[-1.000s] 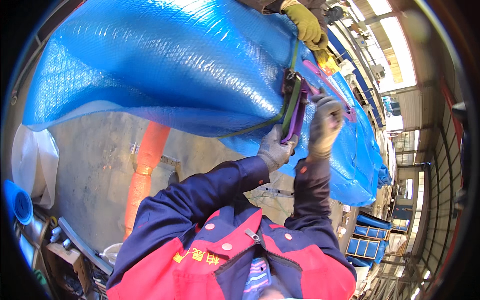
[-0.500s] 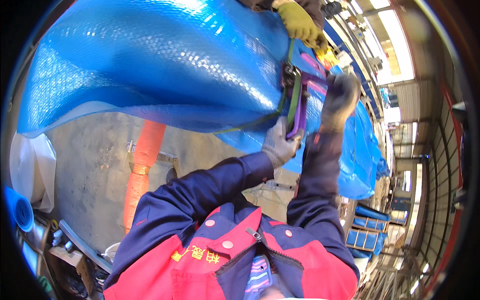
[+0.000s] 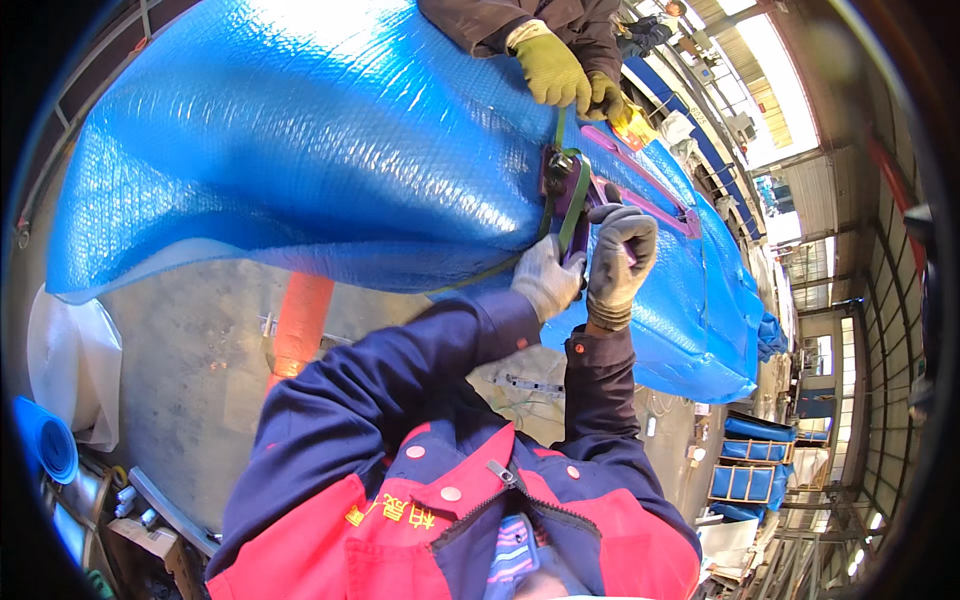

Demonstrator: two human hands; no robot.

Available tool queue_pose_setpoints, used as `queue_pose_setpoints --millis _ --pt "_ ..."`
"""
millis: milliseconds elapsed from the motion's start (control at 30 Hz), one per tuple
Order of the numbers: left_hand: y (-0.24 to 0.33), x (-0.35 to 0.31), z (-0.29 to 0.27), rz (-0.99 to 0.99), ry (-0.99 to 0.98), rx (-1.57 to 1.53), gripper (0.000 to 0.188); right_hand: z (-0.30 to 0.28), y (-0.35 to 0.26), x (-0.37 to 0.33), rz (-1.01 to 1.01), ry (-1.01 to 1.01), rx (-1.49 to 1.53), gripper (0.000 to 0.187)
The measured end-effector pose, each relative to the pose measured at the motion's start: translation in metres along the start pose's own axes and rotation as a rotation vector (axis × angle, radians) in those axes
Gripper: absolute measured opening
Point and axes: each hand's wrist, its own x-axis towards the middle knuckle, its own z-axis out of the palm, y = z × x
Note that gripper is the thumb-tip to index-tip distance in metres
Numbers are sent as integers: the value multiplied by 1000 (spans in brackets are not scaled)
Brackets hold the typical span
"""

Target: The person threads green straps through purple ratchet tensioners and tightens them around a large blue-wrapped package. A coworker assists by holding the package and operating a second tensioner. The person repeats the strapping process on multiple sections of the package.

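A large load wrapped in blue bubble film (image 3: 330, 160) fills the upper view. A green strap (image 3: 577, 205) runs over it through a purple ratchet buckle (image 3: 560, 180). My left hand (image 3: 545, 278), in a pale glove, grips the strap just below the buckle. My right hand (image 3: 620, 258), in a grey glove, is closed around the ratchet's handle beside it. Above the buckle, another person's two hands in yellow-green gloves (image 3: 552, 70) hold the strap on top of the load. A purple band (image 3: 650, 185) lies across the film to the right.
An orange post (image 3: 298, 320) stands under the load on the concrete floor (image 3: 190, 380). A blue roll (image 3: 45, 440) and white sheeting (image 3: 65, 360) lie at the left. Blue racks (image 3: 745, 480) stand at the lower right, in a hall with steel beams.
My right hand swung up with the ratchet handle and has come back down beside my left hand. The other person's gloved hands stay on the strap above.
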Motion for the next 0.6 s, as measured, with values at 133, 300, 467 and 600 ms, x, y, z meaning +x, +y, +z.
queue_pose_setpoints --millis 133,300,467,600 --pt "-31 -7 22 150 185 295 30 -10 25 39 109 212 233 13" --pt "-43 -2 23 322 279 207 30 -49 67 80 328 331 462 9" --pt "-33 4 14 92 93 -12 20 -53 87 130 113 57 -638 28" --pt "-37 3 5 102 34 1 19 -30 41 104 214 228 -313 5"
